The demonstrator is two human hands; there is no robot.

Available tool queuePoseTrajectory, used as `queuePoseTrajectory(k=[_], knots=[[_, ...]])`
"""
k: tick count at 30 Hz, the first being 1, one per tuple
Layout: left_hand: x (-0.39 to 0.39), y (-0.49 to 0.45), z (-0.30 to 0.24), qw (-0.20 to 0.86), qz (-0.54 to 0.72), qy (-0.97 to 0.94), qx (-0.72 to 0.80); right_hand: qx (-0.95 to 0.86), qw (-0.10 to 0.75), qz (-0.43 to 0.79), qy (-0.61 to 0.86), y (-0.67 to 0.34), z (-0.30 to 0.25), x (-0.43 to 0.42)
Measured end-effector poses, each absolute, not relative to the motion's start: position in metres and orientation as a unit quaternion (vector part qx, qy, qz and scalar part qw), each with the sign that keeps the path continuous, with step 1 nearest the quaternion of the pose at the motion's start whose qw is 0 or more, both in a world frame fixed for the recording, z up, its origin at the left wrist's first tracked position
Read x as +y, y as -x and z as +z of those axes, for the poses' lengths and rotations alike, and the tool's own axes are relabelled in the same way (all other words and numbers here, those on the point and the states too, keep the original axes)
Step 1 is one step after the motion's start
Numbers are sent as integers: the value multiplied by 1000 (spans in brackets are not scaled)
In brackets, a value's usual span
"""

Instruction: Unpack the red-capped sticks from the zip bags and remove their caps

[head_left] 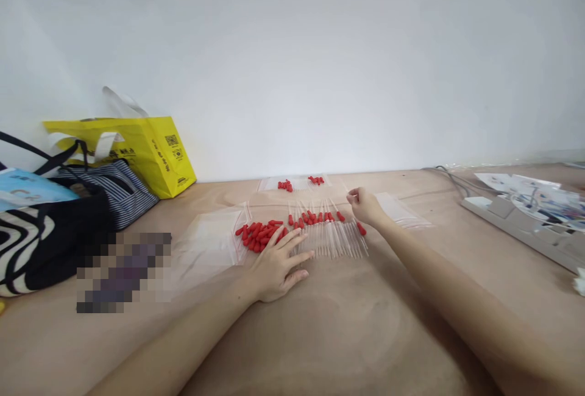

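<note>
My left hand [278, 265] lies flat and spread on the table, its fingertips over the edge of a pile of red rubber bulbs [258, 236] and beside a row of clear thin tubes [336, 240]. Beyond the tubes' upper ends lie several droppers with red bulbs [312, 218], their thin tubes pointing away from me. My right hand [363, 206] is pinched at the right end of this row. A red-bulbed dropper [361, 229] appears to run under its fingertips, its thin tube showing faintly beyond them.
Clear zip bags [210, 231] lie left, with another bag [402, 210] at right. More red bulbs [285, 186] rest on a bag by the wall. A yellow bag [158, 155] and a striped pouch [121, 192] stand left. A white power strip [516, 225] lies right.
</note>
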State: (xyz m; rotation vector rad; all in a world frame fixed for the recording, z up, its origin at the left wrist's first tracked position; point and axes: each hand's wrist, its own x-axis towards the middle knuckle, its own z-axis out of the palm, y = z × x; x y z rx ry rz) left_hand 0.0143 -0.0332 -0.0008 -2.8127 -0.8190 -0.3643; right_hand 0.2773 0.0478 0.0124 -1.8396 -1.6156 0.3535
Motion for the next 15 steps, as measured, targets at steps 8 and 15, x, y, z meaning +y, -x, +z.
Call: queuePoseTrajectory(k=[8,15], knots=[[-29,-21,-9,87,-193,927,-308,-604,521,460,390,-231,-14,-36],[-27,-29,-12,112,-255,906,-317,-598,502,512,358,-222,-15,-45]])
